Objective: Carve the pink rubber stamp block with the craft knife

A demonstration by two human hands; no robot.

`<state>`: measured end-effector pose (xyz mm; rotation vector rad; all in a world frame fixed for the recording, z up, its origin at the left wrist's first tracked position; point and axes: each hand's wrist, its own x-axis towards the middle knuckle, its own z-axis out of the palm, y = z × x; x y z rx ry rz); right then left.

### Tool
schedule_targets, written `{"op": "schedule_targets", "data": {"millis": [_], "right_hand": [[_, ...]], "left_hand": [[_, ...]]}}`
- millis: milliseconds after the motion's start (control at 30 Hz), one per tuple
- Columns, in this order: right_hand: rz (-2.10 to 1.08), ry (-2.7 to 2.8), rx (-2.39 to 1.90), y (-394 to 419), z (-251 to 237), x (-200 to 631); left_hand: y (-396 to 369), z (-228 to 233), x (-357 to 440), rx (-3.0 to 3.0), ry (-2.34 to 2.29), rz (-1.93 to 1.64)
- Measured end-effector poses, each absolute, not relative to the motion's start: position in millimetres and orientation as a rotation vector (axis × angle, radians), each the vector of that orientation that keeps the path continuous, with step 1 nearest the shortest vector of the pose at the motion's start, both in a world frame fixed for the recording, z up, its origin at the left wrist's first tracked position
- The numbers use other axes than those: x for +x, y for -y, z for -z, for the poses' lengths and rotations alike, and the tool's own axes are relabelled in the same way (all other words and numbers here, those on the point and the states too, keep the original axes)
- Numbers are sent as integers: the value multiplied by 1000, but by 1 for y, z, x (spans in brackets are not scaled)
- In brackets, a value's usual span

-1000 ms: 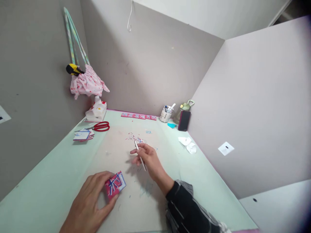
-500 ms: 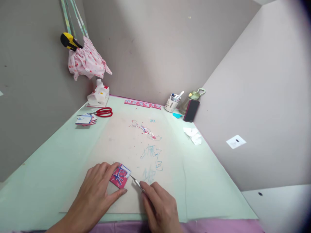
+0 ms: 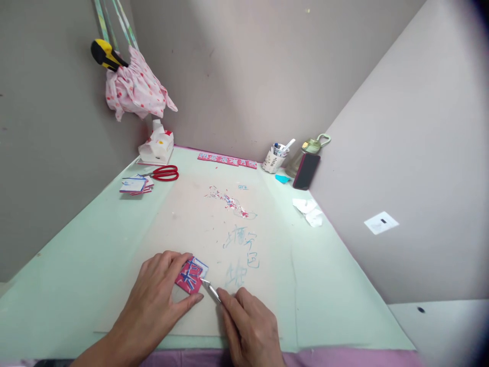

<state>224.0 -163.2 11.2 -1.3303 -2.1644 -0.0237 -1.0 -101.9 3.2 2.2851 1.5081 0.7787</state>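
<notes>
Between the thumb and forefinger of my left hand (image 3: 153, 295) is a small red square piece (image 3: 185, 280) with blue strokes and a whitish strip at its upper right. It lies on a pale board (image 3: 160, 234), held down by the fingers. My right hand (image 3: 250, 323) is closed around a slim silver craft knife (image 3: 214, 293). The knife's tip meets the right side of the red piece. Beyond my hands, red, white and blue scraps (image 3: 231, 203) are scattered over the board, near blue handwritten characters (image 3: 237, 237).
Red-handled scissors (image 3: 165, 173) and a stack of square pieces (image 3: 133, 184) lie at left, below a tissue box (image 3: 156, 150). A strip of red tiles (image 3: 227, 159) runs along the back. To the right are a pen cup (image 3: 275, 158), bottle (image 3: 300, 160), phone (image 3: 306, 172) and crumpled tissue (image 3: 308, 211).
The craft knife's tip has moved left, from the red piece's outer right edge onto its right side. My left hand keeps its hold. The whole view has shifted slightly.
</notes>
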Motion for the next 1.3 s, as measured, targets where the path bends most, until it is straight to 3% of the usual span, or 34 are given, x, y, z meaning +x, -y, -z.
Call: {"op": "schedule_targets", "data": {"millis": [600, 933, 1300], "right_hand": [[230, 2173, -1369, 162, -15, 213], [169, 2162, -1372, 162, -13, 214], [267, 2190, -1440, 169, 8, 217]], "left_hand": [[101, 1, 5, 2348, -1506, -839], [102, 3, 6, 2359, -1475, -861], [102, 2, 8, 2404, -1454, -913]]}}
